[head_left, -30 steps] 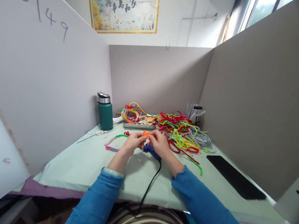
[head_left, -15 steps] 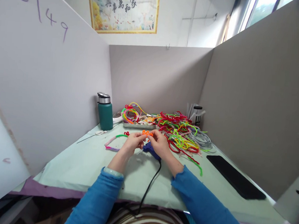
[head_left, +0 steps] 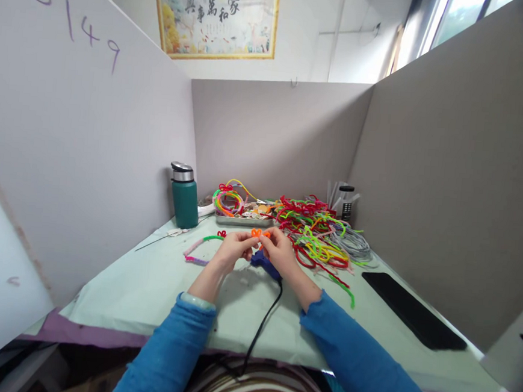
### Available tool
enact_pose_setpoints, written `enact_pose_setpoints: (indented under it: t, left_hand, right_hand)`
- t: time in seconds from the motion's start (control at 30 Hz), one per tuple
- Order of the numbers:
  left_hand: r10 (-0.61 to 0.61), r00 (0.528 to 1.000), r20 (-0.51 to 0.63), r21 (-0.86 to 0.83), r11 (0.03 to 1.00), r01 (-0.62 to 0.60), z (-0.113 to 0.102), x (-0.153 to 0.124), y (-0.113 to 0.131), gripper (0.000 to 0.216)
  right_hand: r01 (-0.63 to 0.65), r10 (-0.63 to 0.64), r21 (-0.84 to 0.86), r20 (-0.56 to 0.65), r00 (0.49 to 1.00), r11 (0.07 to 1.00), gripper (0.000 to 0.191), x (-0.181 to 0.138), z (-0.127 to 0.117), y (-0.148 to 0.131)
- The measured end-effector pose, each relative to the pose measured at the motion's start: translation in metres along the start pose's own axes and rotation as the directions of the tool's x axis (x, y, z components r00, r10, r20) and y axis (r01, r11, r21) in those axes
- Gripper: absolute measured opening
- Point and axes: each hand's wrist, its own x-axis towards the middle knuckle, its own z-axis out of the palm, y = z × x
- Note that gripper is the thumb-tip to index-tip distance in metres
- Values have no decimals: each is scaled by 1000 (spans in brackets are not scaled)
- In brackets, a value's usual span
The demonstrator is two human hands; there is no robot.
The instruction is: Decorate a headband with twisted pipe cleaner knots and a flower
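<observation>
Between my fingertips is an orange pipe cleaner (head_left: 257, 234) bent into small loops. My left hand (head_left: 235, 249) pinches it from the left, and my right hand (head_left: 279, 251) pinches it from the right, the two hands almost touching. Under my right hand lies a blue glue gun (head_left: 264, 264), partly hidden, its black cord (head_left: 264, 322) running toward the table's front edge. Just left of my left hand, a bent band of green, pink and purple pipe cleaners (head_left: 198, 245) with a red looped piece (head_left: 221, 234) rests on the cloth.
A heap of coloured pipe cleaners (head_left: 313, 224) spreads at the back right. Behind my hands stands a metal tray (head_left: 241, 221) of small pieces. A green bottle (head_left: 184, 201) stands at the left, a black phone-like slab (head_left: 410, 310) lies at the right. Grey partitions (head_left: 277, 137) enclose the table.
Both hands keep their pinch on the orange pipe cleaner, whose loops have shifted very slightly. The rest of the table looks the same.
</observation>
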Motion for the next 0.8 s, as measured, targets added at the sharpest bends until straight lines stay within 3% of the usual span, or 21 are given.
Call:
enact_pose_setpoints:
  t: [0.17,0.33,0.8]
  left_hand:
    - [7,1000,-4,23,1000,-7,1,3,-1,31]
    - [17,999,-44,30,999,-16,-1,7,-5,29]
    - [-17,999,-34,16,1000,17,0,4,-3,27]
  right_hand:
    - [-40,37,69,43,998,997,24,2,-3,-1]
    - [-1,1,23,1,1000,1000,24,1,-6,-7]
    - [-111,113,44,-36,993,993,28,2,-9,-14]
